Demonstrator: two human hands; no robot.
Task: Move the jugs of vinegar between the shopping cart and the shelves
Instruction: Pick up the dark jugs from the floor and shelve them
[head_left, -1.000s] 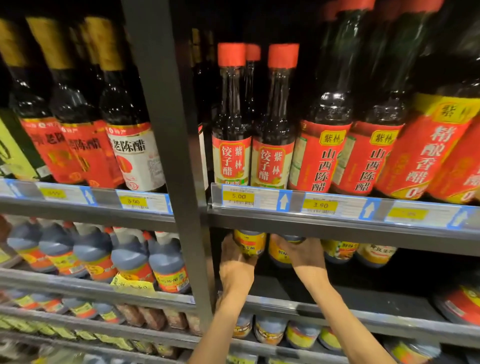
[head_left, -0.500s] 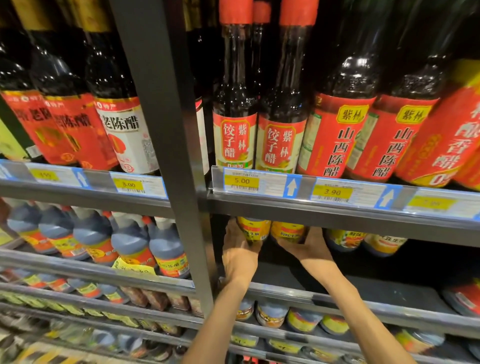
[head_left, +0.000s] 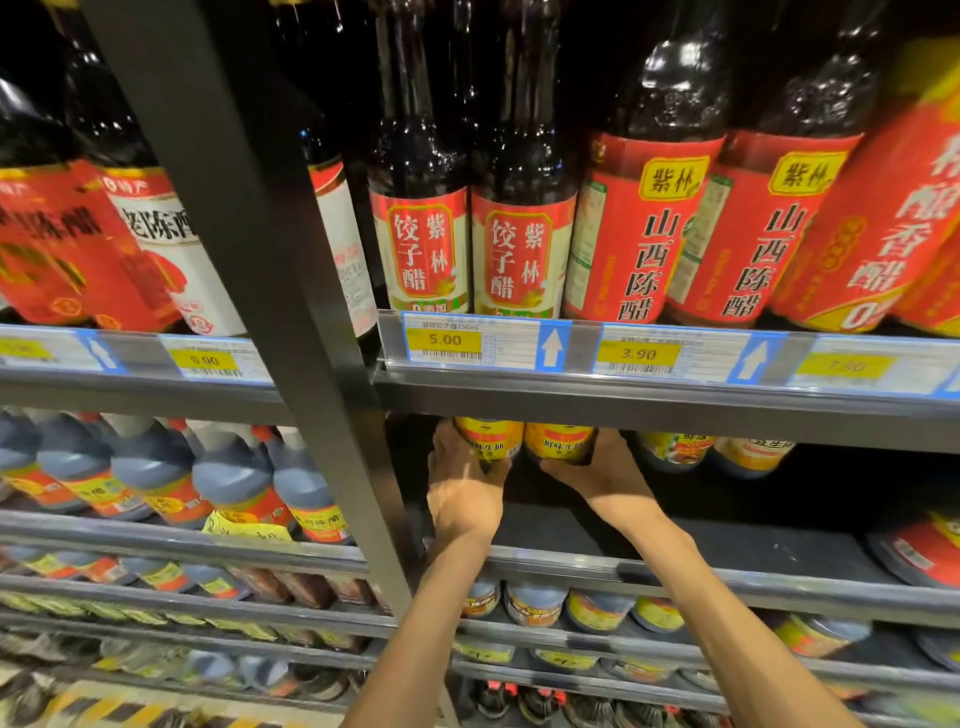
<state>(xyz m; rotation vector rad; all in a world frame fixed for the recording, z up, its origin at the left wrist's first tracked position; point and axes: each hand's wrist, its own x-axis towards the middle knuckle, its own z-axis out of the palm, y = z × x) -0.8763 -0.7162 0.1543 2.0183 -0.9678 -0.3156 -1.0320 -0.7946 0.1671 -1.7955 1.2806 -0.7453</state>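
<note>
Two dark jugs with yellow labels stand side by side deep on the second shelf, their tops hidden by the shelf above. My left hand (head_left: 464, 488) wraps around the left jug (head_left: 489, 439) from its left side. My right hand (head_left: 597, 475) cups the base of the right jug (head_left: 558, 441) from below and the right. Both forearms reach in over the shelf's front rail (head_left: 675, 577).
Tall dark vinegar bottles with red labels (head_left: 639, 228) fill the upper shelf above price tags (head_left: 447, 340). A dark upright post (head_left: 291, 291) divides the bays. Grey-shouldered jugs (head_left: 228, 478) line the left bay. More yellow-labelled jugs (head_left: 675, 449) stand to the right. Lower shelves hold further bottles.
The view has moved closer to the shelf and tipped slightly. Both hands stay on the two yellow-labelled jugs, which have shifted little.
</note>
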